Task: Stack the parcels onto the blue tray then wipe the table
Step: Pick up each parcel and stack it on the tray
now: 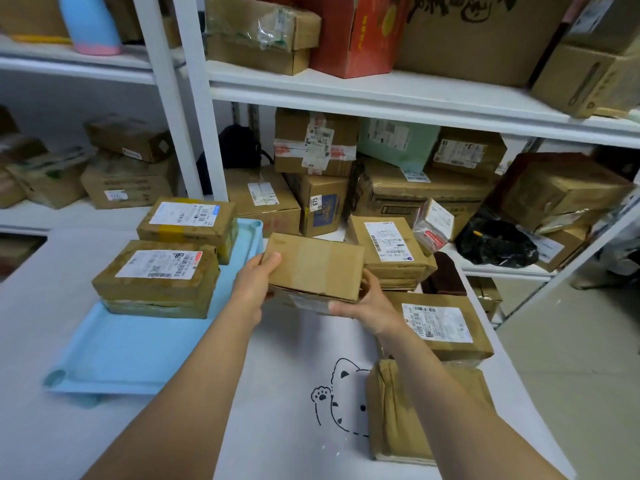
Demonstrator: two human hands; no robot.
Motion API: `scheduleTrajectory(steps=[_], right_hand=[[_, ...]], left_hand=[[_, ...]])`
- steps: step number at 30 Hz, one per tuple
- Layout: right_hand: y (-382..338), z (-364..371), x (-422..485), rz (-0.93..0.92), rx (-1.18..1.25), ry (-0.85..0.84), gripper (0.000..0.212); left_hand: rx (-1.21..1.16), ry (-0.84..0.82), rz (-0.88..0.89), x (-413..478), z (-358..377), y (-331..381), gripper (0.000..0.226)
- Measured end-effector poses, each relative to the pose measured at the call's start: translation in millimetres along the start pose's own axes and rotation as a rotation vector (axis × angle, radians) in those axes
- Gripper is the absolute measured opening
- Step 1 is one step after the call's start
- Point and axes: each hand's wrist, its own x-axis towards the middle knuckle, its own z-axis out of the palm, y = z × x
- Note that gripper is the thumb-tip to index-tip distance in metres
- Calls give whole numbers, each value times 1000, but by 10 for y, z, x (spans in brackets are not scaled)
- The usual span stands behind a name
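Observation:
A plain brown parcel (313, 266) is held above the table between both hands, just right of the blue tray (138, 355). My left hand (254, 285) grips its left end, thumb on top. My right hand (369, 304) grips its near right corner, fingers curled underneath. Two labelled parcels lie on the tray: a near one (157, 277) and a far one (188, 221). On the table to the right are three more parcels: a far one (389, 251), a middle one (443, 327) and a near unlabelled one (398, 410), partly hidden by my right forearm.
The table (284, 393) has a white cover with a cat drawing. White shelves (381, 88) behind it hold several cardboard boxes, a black bag (495, 242) and a dark brown cloth (445, 275). The floor lies off the table's right edge.

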Motion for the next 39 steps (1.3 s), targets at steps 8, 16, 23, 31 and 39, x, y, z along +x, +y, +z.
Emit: scheduleTrajectory(steps=[8,16,23,31,39], right_hand=[[9,163,78,222,232,66,103],[-11,272,108,288,332,222,52],[183,360,-109,298,423,291,25],[209,455,-267,248,467,393,43],[185,558,-350,257,478,459,20]], left_hand=[[7,33,-66,48,-252,-15,29],[75,-89,-123,-28,-425,-12,40],[85,-236,-95,-31,-520,-217,49],[-66,-312,-121,-123,-624,-196,32],[-133,-348,-177,-73,-777,-148,50]])
